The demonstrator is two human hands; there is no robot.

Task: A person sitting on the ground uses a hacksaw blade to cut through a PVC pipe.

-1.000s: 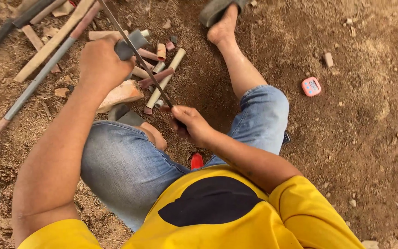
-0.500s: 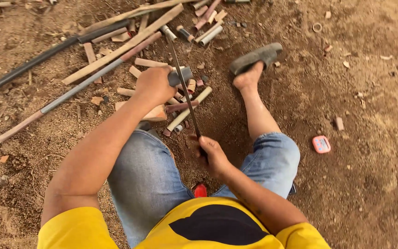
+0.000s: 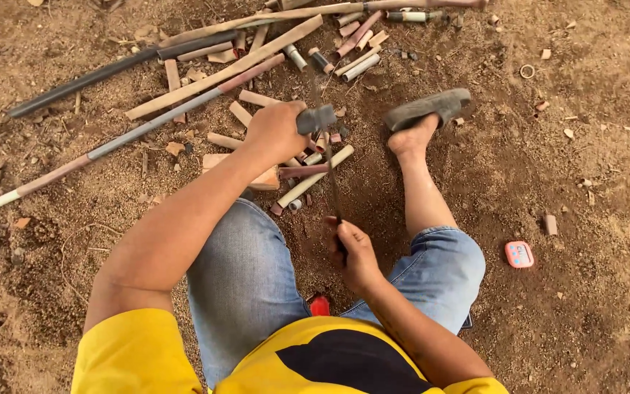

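I sit on bare dirt in blue denim shorts. My left hand point(image 3: 277, 131) is closed around a tool with a grey head point(image 3: 316, 117), above a pale wooden block point(image 3: 260, 175). A thin dark rod or blade point(image 3: 333, 182) runs from that grey head down to my right hand point(image 3: 355, 252), which grips its lower end between my knees. Short cut pipe pieces point(image 3: 313, 175) lie under and beside the rod. What the rod's tip rests on is hidden by my right hand.
Long pipes point(image 3: 133, 131) and several short offcuts point(image 3: 351, 44) lie scattered at the top and left. My right foot wears a grey sandal point(image 3: 428, 108). A small pink device point(image 3: 519, 254) lies on the dirt at right. A red object point(image 3: 319, 305) shows between my thighs.
The view has swung, so the pile of pipes and more ground at the top now show. Both hands keep their holds. My left hand has shifted slightly right over the block.
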